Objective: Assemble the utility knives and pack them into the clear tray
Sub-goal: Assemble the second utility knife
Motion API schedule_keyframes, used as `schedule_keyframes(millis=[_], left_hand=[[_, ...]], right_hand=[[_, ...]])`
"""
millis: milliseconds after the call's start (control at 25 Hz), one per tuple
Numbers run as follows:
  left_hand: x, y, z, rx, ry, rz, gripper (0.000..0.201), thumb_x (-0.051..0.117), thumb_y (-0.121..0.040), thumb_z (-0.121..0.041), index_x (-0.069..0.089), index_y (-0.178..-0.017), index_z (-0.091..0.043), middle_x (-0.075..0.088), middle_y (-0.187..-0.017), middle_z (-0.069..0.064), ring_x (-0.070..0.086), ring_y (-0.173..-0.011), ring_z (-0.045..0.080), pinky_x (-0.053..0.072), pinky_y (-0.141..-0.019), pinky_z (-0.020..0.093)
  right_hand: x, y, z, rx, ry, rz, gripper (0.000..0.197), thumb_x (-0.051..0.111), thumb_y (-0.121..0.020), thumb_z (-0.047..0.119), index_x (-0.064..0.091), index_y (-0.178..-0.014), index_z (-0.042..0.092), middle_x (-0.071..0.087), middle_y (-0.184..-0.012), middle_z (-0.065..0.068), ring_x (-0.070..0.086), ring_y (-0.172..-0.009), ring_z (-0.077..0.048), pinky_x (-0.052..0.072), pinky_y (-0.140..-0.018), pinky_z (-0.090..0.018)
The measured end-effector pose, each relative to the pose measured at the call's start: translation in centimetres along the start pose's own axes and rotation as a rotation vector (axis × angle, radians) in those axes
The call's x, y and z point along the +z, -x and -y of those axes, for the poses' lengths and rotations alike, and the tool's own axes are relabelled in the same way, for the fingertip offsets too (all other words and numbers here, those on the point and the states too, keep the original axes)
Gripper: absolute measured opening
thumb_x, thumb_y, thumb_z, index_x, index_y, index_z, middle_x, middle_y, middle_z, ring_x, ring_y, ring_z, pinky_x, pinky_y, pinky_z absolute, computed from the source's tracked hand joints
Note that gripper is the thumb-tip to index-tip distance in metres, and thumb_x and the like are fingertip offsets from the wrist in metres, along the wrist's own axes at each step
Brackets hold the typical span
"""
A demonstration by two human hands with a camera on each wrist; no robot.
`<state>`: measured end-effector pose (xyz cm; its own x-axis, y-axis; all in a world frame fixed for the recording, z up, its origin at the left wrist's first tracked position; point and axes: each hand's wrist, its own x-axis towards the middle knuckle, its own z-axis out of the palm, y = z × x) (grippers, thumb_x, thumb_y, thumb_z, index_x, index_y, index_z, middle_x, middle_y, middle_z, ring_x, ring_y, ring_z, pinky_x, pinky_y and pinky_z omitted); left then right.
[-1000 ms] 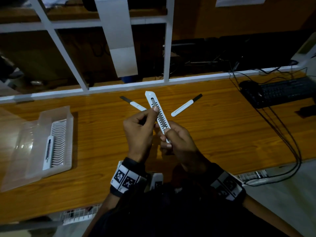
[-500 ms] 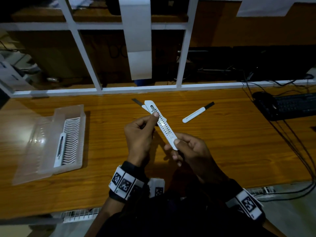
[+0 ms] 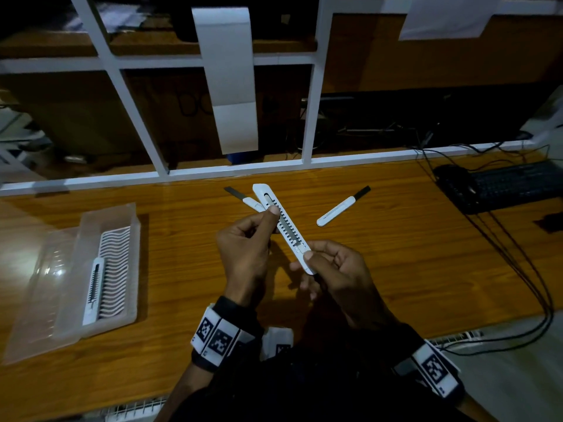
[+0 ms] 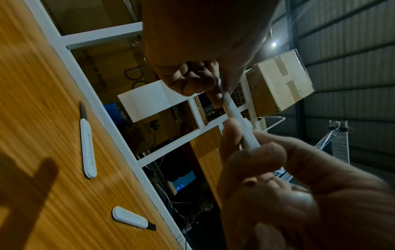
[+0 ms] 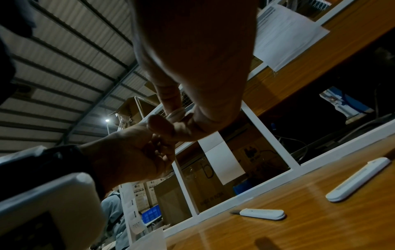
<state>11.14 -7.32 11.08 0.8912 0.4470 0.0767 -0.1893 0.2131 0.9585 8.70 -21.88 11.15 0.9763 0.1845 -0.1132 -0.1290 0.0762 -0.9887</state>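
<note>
I hold a white utility knife (image 3: 285,228) slantwise above the wooden table (image 3: 396,254). My left hand (image 3: 268,220) pinches its upper part, thumb on the slotted face. My right hand (image 3: 309,263) grips the lower end, with the thumb beside the slider. No blade shows past the tip. The left wrist view shows the same knife (image 4: 239,125) edge-on between both hands. Two more white knives lie on the table with dark blades out, one (image 3: 243,197) partly behind the held knife and one (image 3: 341,207) to its right. The clear tray (image 3: 134,239) at the left holds one knife (image 3: 94,290).
A white shelf frame (image 3: 231,172) runs along the table's back edge, with a paper sheet (image 3: 231,86) hanging on it. A black keyboard (image 3: 511,184) and cables (image 3: 518,269) occupy the right side. The tray's open lid (image 3: 33,284) lies flat to the tray's left.
My right hand has slid down to the knife's lower end, so more of the slotted body shows. The left hand keeps its pinch. The head view has shifted slightly.
</note>
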Motion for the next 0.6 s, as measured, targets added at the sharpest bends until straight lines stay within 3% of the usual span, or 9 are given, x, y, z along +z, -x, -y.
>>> schedule_keyframes(millis=[120, 200, 280, 320, 440, 480, 600], left_hand=[[0.0, -0.4, 0.3, -0.006, -0.001, -0.009, 0.017, 0.073, -0.091, -0.014, 0.078, -0.087, 0.002, 0.072, -0.065, -0.005, 0.056, -0.051, 0.0, 0.044, -0.05, 0.016], [0.0, -0.6, 0.4, -0.018, -0.01, -0.016, 0.016, 0.073, -0.091, -0.015, 0.078, -0.083, -0.002, 0.07, -0.063, -0.006, 0.056, -0.051, 0.001, 0.044, -0.05, 0.016], [0.2, -0.7, 0.4, -0.029, 0.001, -0.017, 0.016, 0.072, -0.092, -0.014, 0.077, -0.084, 0.0, 0.07, -0.062, -0.007, 0.057, -0.05, 0.0, 0.044, -0.05, 0.014], [0.3, -0.6, 0.3, -0.026, 0.009, -0.012, 0.016, 0.072, -0.092, -0.012, 0.077, -0.085, 0.002, 0.07, -0.062, -0.007, 0.057, -0.049, 0.0, 0.044, -0.05, 0.013], [1.0, -0.3, 0.4, -0.009, 0.034, 0.015, 0.017, 0.071, -0.092, -0.007, 0.076, -0.085, 0.007, 0.07, -0.063, -0.003, 0.056, -0.049, 0.0, 0.044, -0.05, 0.013], [1.2, -0.1, 0.4, -0.004, 0.042, 0.025, 0.015, 0.071, -0.092, -0.006, 0.076, -0.085, 0.007, 0.07, -0.064, 0.0, 0.056, -0.05, 0.0, 0.045, -0.051, 0.014], [1.7, 0.1, 0.4, 0.009, 0.042, 0.049, 0.013, 0.071, -0.092, -0.006, 0.076, -0.085, 0.004, 0.071, -0.067, 0.002, 0.057, -0.052, 0.0, 0.045, -0.051, 0.015]], right_hand=[[-0.5, 0.2, -0.4, -0.079, 0.169, -0.136, 0.02, 0.065, -0.095, 0.01, 0.065, -0.114, 0.017, 0.077, -0.09, 0.0, 0.071, -0.066, -0.01, 0.055, -0.05, -0.026], [-1.3, 0.5, -1.0, -0.34, 0.452, -0.248, 0.015, 0.068, -0.091, 0.016, 0.068, -0.104, 0.023, 0.073, -0.094, 0.005, 0.071, -0.078, -0.011, 0.058, -0.058, -0.027], [-1.5, 1.1, -1.4, -0.541, 0.614, -0.223, 0.013, 0.069, -0.089, 0.015, 0.07, -0.099, 0.023, 0.074, -0.095, 0.001, 0.07, -0.08, -0.012, 0.059, -0.059, -0.031], [-1.5, 1.1, -1.4, -0.52, 0.604, -0.219, 0.013, 0.069, -0.09, 0.017, 0.07, -0.101, 0.024, 0.076, -0.094, 0.001, 0.071, -0.08, -0.012, 0.059, -0.057, -0.031], [-1.2, 0.3, -0.1, -0.045, 0.19, -0.154, 0.021, 0.069, -0.092, 0.009, 0.07, -0.111, 0.018, 0.079, -0.085, 0.0, 0.069, -0.069, -0.019, 0.056, -0.053, -0.03], [-1.5, -0.1, 0.1, 0.027, 0.107, -0.108, 0.021, 0.067, -0.093, 0.006, 0.07, -0.113, 0.013, 0.079, -0.084, -0.004, 0.066, -0.066, -0.024, 0.053, -0.05, -0.031], [-2.0, -0.6, 0.2, 0.038, 0.038, -0.051, 0.018, 0.067, -0.087, 0.014, 0.073, -0.102, 0.007, 0.077, -0.08, -0.011, 0.059, -0.059, -0.021, 0.047, -0.048, -0.03]])
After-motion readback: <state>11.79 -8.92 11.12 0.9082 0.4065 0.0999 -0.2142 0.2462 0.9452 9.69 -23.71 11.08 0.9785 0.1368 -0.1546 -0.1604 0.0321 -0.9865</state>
